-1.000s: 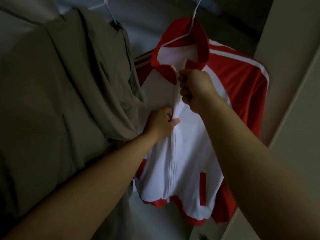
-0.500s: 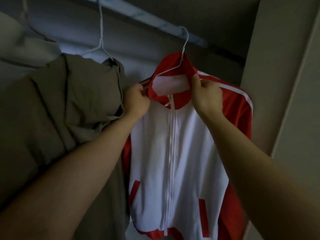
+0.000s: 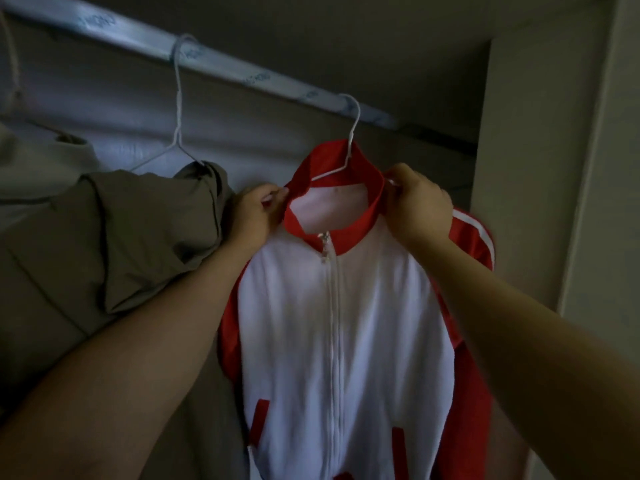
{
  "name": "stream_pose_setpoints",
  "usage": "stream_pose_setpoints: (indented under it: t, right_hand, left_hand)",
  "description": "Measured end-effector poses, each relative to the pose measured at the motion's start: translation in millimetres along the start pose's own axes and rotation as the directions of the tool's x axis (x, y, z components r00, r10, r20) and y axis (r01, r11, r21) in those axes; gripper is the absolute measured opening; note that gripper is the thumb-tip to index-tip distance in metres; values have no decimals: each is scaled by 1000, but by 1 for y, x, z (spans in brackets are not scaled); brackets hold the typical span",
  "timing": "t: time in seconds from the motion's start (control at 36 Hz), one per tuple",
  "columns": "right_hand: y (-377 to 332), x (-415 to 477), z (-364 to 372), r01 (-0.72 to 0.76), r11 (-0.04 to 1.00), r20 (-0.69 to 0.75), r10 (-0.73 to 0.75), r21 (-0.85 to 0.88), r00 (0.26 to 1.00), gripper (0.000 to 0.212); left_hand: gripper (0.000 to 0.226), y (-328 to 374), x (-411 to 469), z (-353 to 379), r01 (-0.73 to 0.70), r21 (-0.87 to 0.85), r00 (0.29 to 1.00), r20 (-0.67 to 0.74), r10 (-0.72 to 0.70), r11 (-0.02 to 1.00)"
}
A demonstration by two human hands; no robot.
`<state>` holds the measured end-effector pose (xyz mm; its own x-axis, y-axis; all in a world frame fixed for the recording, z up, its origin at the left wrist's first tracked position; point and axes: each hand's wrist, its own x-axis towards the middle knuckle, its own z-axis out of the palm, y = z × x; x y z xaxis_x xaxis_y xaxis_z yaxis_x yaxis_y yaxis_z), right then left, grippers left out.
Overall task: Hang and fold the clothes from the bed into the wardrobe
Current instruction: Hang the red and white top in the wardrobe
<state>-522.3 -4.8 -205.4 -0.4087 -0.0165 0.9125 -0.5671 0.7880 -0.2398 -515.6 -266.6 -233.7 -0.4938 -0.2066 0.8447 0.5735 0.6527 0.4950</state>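
Hanging from a pale wardrobe rail [image 3: 242, 69], a white jacket [image 3: 388, 323] with red sleeves and a red collar [image 3: 375, 199] fills the middle of the head view. It sits on a thin white wire hanger [image 3: 351, 143] hooked over the rail, and its zip [image 3: 333, 323] is closed up to the neck.

The person's left hand [image 3: 254, 214] pinches the collar's left edge between thumb and fingers. The right hand [image 3: 419, 206] pinches the collar's right side with its fingers curled. Both arms reach up from the bottom of the frame.

Just left of the jacket hangs a bulky olive garment [image 3: 138, 237] on a second wire hanger [image 3: 178, 109], and the left forearm lies against its folds. The wardrobe's side wall [image 3: 540, 168] stands close on the right. The bed is out of view.

The step looks like straightening the collar. A harder pull on one side would likely tip the light hanger and let a shoulder slide off. A downward tug could lift the hook off the rail and drop the jacket. Drawing the left arm back carelessly could drag the olive garment askew. The red sleeve nearest the wall may bunch against it.
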Motion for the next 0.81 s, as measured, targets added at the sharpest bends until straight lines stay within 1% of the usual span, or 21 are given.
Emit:
stream_pose_setpoints:
  t: [0.03, 0.08, 0.14, 0.22, 0.28, 0.31, 0.36, 0.42, 0.5, 0.53, 0.61, 0.67, 0.72, 0.81]
  right_hand:
    - [1, 2, 0, 15, 1000, 8, -15, -25, 1000, 16]
    - [6, 6, -2, 58, 996, 41, -56, -64, 998, 14]
    - [10, 11, -4, 46, 999, 110, -48, 18, 993, 19]
    - [15, 26, -4, -76, 982, 202, 40, 171, 979, 23]
    - [19, 36, 1, -186, 954, 232, 131, 234, 964, 24]
    - [21, 40, 5, -234, 943, 246, 174, 238, 954, 27]
    - [23, 47, 13, -243, 956, 271, 194, 164, 943, 32]
    - [23, 48, 16, -196, 977, 301, 164, 82, 940, 33]
    - [27, 44, 11, -51, 999, 300, 52, -14, 952, 41]
    - [30, 42, 8, -21, 998, 296, 36, -52, 954, 44]
    - [42, 35, -2, -26, 988, 319, 74, -154, 945, 58]
    - [49, 28, -8, -43, 984, 324, 99, -174, 941, 66]
    - [53, 21, -11, -13, 976, 317, 82, -215, 945, 70]
    - [54, 13, -14, 58, 965, 275, 15, -255, 961, 72]
  left_hand:
    - [32, 2, 2, 0, 1, 4, 1000, -21, -1, 1000]
    - [47, 7, 7, -2, 7, 63, 998, -55, -3, 998]
    - [55, 10, 16, -4, 16, 150, 997, -75, -5, 989]
    - [55, 18, 32, -6, 64, 193, 993, -105, -44, 979]
    - [50, 27, 42, -4, 115, 239, 992, -87, -97, 964]
    - [47, 33, 47, -1, 131, 270, 991, -70, -116, 954]
    - [49, 43, 53, 5, 89, 329, 996, -47, -77, 940]
    - [52, 46, 57, 9, 49, 371, 999, -30, -41, 927]
    - [55, 36, 58, 8, 47, 316, 998, 30, -60, 947]
    - [55, 31, 59, 7, 42, 296, 997, 56, -61, 954]
    - [55, 19, 64, -4, 7, 284, 994, 101, -37, 959]
    - [57, 9, 65, -11, -1, 333, 993, 110, -38, 943]
    - [64, -3, 63, -18, 48, 380, 990, 105, -95, 924]
    - [77, -19, 56, -23, 196, 378, 967, 79, -242, 905]
